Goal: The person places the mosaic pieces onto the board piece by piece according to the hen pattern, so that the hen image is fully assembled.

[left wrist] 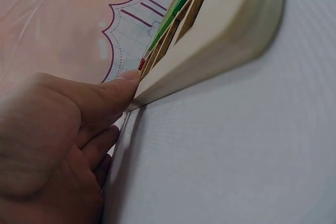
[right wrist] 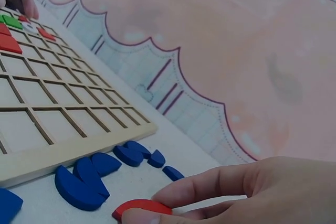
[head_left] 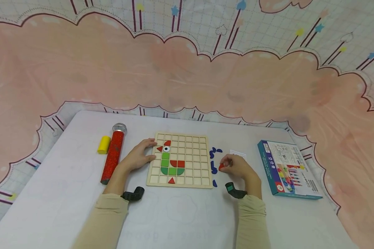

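Note:
A square wooden grid board [head_left: 199,152] lies on the table. Several green and red pieces and a white eye tile [head_left: 166,149] sit in its left half. My left hand [head_left: 138,155] rests against the board's left edge, its fingers stretched out; in the left wrist view the thumb [left wrist: 123,85] touches the board's rim. Just right of the board, my right hand [head_left: 237,166] pinches a red piece with a curved edge [right wrist: 142,206] between thumb and forefinger. Several blue curved pieces [right wrist: 81,190] lie between this hand and the board.
A red glittery microphone [head_left: 113,155] and a yellow cylinder [head_left: 104,144] lie left of the left hand. At the right lies a flat blue-edged box [head_left: 293,169] with printed pictures. A white printed card [head_left: 241,154] lies partly behind the right hand.

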`<move>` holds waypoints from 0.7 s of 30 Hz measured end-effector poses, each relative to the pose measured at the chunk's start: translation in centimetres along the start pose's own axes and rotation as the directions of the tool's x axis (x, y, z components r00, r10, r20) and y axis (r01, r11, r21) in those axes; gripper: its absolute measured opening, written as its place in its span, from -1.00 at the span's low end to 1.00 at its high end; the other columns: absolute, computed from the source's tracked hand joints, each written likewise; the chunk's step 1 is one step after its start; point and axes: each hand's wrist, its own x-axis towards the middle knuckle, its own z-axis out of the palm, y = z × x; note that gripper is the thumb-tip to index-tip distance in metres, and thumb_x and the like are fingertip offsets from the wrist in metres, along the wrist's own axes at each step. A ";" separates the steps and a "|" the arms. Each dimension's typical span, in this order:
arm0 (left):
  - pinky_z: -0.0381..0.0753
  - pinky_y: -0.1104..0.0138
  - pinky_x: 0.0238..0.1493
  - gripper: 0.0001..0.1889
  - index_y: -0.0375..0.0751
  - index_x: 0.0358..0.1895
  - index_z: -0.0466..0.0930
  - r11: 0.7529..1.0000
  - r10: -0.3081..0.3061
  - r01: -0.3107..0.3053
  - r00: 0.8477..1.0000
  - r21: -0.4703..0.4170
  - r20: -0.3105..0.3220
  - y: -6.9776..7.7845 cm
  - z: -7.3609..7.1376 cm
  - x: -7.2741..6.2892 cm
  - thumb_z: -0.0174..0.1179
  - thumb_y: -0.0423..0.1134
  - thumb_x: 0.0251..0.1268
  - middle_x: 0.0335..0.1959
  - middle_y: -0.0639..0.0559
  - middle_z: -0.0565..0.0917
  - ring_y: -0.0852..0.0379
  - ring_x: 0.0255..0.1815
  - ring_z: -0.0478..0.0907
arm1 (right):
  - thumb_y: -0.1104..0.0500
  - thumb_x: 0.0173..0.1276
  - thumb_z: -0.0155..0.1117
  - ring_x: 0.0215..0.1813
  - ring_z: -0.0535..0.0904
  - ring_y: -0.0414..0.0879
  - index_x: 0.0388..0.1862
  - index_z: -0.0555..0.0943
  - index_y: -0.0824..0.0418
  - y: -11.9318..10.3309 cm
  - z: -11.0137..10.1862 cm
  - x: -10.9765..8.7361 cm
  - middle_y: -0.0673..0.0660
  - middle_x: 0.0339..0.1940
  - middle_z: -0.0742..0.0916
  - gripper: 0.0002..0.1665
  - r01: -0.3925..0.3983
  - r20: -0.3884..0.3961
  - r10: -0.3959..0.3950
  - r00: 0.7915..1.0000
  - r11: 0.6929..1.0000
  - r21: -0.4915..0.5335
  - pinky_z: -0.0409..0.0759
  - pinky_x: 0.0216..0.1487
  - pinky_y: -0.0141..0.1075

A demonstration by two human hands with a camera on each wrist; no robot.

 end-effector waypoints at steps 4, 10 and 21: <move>-0.01 -0.10 0.48 -0.45 -0.26 0.31 0.34 1.000 0.002 -0.002 1.000 -0.002 0.000 0.0 0.0 0.0 0.22 -0.32 0.24 0.48 -0.17 0.17 -0.19 0.52 0.00 | 0.21 0.11 0.46 -0.22 0.44 -0.05 -0.28 0.60 0.12 -0.2 0.1 0.0 0.06 -0.36 0.58 -0.78 -0.021 -0.012 0.021 1.000 1.000 0.001 0.45 -0.21 -0.32; 0.00 -0.10 0.48 -0.45 -0.26 0.31 0.34 1.000 0.004 -0.004 1.000 0.005 -0.004 0.0 0.0 0.0 0.22 -0.32 0.24 0.47 -0.18 0.18 -0.19 0.52 0.01 | 0.19 0.08 0.48 -0.23 0.45 -0.05 -0.33 0.59 0.11 -0.6 -0.1 -0.2 0.07 -0.37 0.61 -0.77 -0.027 -0.039 0.026 0.999 0.999 -0.029 0.47 -0.23 -0.32; 0.00 -0.10 0.48 -0.45 -0.27 0.31 0.34 1.000 0.015 -0.015 1.000 0.014 -0.003 0.0 0.1 0.0 0.22 -0.32 0.24 0.47 -0.18 0.18 -0.19 0.52 0.01 | 0.21 0.38 0.17 -0.09 0.48 -0.07 0.01 0.68 0.03 -0.6 0.0 -0.1 0.04 -0.12 0.68 -0.72 0.099 0.065 -0.095 0.993 0.994 -0.055 0.55 0.02 -0.19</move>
